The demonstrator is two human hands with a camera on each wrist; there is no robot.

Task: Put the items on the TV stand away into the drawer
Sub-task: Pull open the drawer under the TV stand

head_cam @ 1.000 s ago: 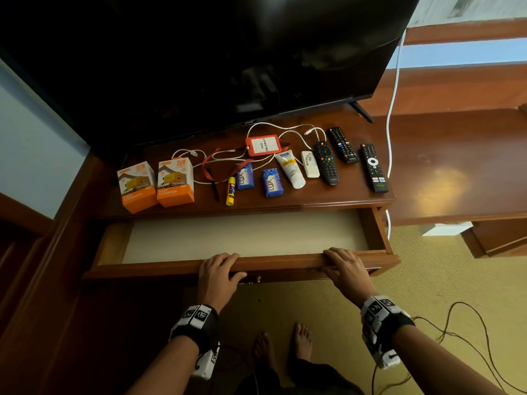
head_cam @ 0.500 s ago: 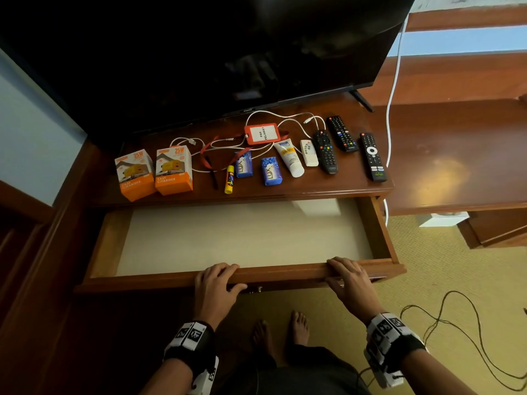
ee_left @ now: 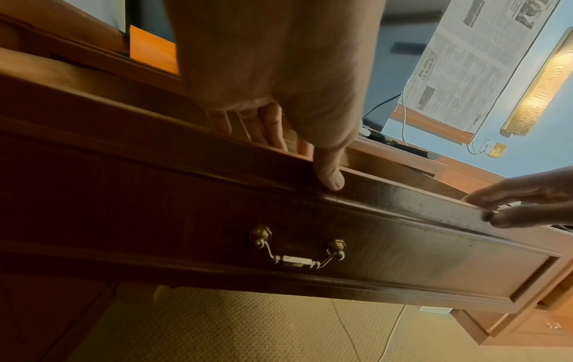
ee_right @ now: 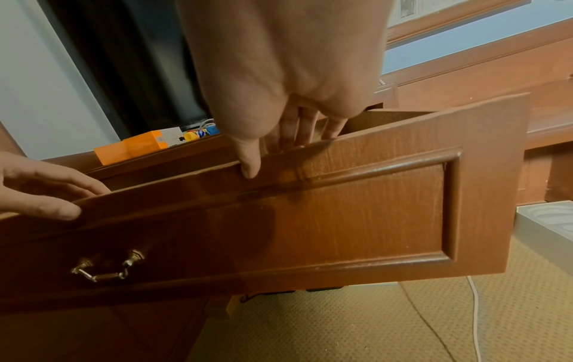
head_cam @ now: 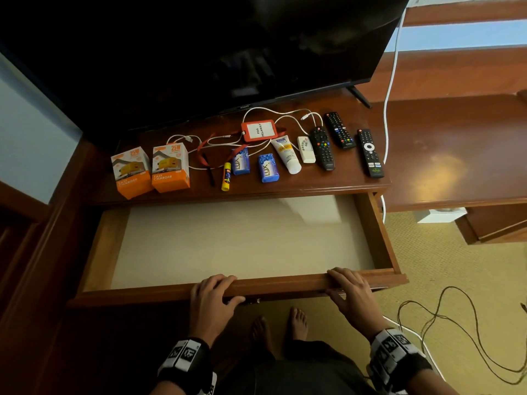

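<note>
1. Drawer (head_cam: 370, 276): I am seeing it standing much further out than a second ago, its pale liner now filling the middle of the head frame; nothing is lying in it.
2. Left hand (head_cam: 209, 302): I am keeping it curled over the drawer's front edge, low centre of the frame; fingers (ee_left: 269, 127) are hooking inside, thumb pressing the outer face.
3. Right hand (head_cam: 352, 295): I am gripping the same edge to the right of the left hand, fingers (ee_right: 305, 127) hanging over the lip, thumb on the front panel.
4. Items on the surface (head_cam: 313, 183), upper centre, all waiting untouched: two orange charger boxes (head_cam: 151, 169), glue stick (head_cam: 226, 176), two blue soap bars (head_cam: 253, 165), cream tube (head_cam: 286, 153), red badge holder (head_cam: 259, 130), white cable (head_cam: 273, 112), white remote (head_cam: 306, 149), three black remotes (head_cam: 342, 143).
5. Reading: the opening is looking sufficient, so I am judging that both hands can let go and start transferring items.
</note>
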